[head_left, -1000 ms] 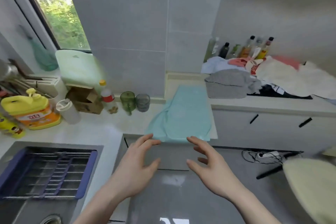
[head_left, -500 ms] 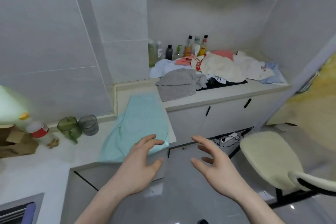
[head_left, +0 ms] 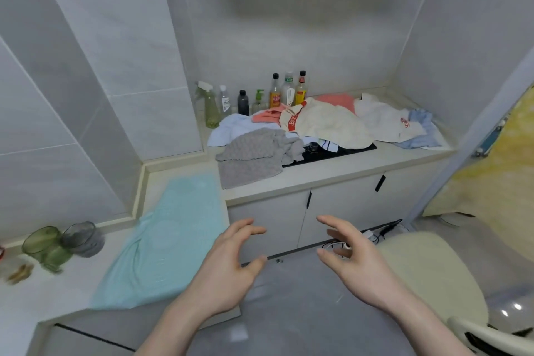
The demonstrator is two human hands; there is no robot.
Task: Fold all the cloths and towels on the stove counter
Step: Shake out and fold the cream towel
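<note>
Tiled kitchen, stove counter (head_left: 332,173) now swung into view | left hand (head_left: 228,266), right hand (head_left: 352,263) spread, empty | heaped cloths (head_left: 326,124) unfolded; aqua towel (head_left: 173,234) lies flat nearby

Both forearms reach forward, bare, side by side. The left hand (head_left: 228,266) is held palm down with its fingers (head_left: 248,230) spread and loosely bent, holding nothing. The right hand (head_left: 354,263) mirrors it, thumb inward, fingers relaxed and apart, likewise holding nothing.
</note>
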